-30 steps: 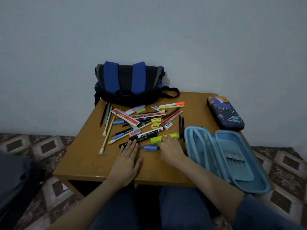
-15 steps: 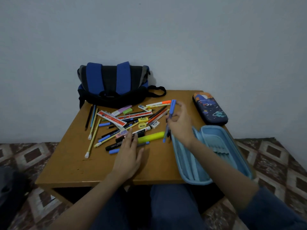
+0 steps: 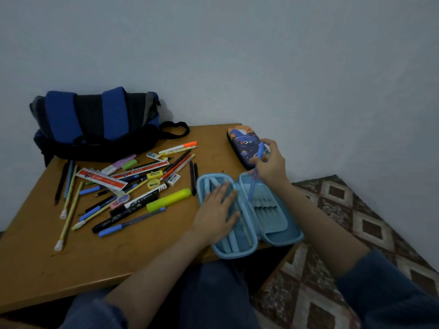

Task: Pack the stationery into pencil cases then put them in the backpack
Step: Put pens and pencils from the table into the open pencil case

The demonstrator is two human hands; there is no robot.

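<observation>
Blue pen (image 3: 253, 185) pinched in right hand (image 3: 270, 163) over pencil case (image 3: 271, 220) (left hand (image 3: 217, 214) flat inside).

The right grip (image 3: 270, 162) pinches a slim blue plastic pen (image 3: 253, 184), which slants down over the right half of the open light-blue zip pencil case (image 3: 282, 242) below it. The left grip (image 3: 217, 213) lies flat on the other half. A closed dark-blue cartoon-printed pencil case (image 3: 238, 141) sits just beyond the right grip on the brown wooden desk (image 3: 118, 262).
</observation>
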